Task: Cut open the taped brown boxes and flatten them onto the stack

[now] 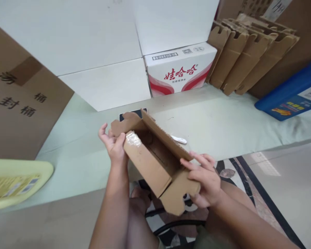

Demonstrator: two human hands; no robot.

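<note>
I hold a small brown cardboard box (150,162) in the air in front of me, open side up and tilted. My left hand (114,143) grips its far end, where clear tape shows on the corner. My right hand (204,180) grips the near end by its side flap. Inside, the box looks empty. Beneath it lie a dark phone (124,115), mostly hidden, and a small white object (179,139) on the pale green mat (223,124).
A white carton with red print (180,71) stands at the back beside plain white boxes (103,79). Folded cardboard blanks (243,55) lean at back right. A blue bin (290,93) lies right, a large brown carton (18,100) left, a yellow lid (12,181) near left.
</note>
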